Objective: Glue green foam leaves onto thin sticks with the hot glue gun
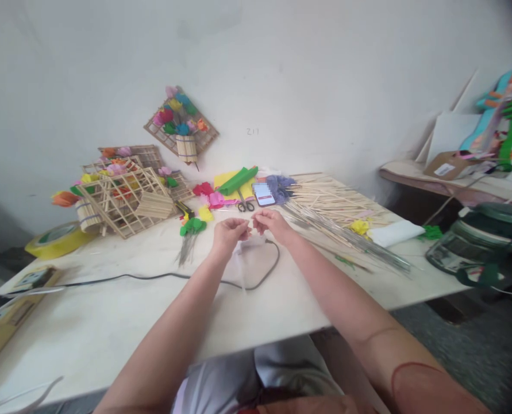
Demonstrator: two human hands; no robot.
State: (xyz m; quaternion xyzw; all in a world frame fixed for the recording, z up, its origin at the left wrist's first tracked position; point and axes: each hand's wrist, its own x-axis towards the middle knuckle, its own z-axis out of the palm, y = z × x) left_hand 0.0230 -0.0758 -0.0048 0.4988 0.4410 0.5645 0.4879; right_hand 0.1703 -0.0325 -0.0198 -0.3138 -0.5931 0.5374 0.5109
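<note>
Close together over the middle of the table, my left hand [232,234] and my right hand [273,224] both have their fingertips pinched. Anything between the fingers is too small to make out. Just beneath them lies a whitish object [250,244] joined to a black cord [277,259], partly hidden by my hands. Scissors with black handles [246,207] lie beyond my fingers, beside a phone [263,194] with its screen lit. To the left is a bunch of thin wire stems with green paper tops [192,227].
Stick lattices with paper flowers [126,198] lean at the left, near yellow tape [60,240] and a power strip [16,310]. Another flower lattice [181,126] hangs on the wall. Thin wooden sticks [328,198], metal wires [368,250] and a dark green jar-like container [475,241] are rightward.
</note>
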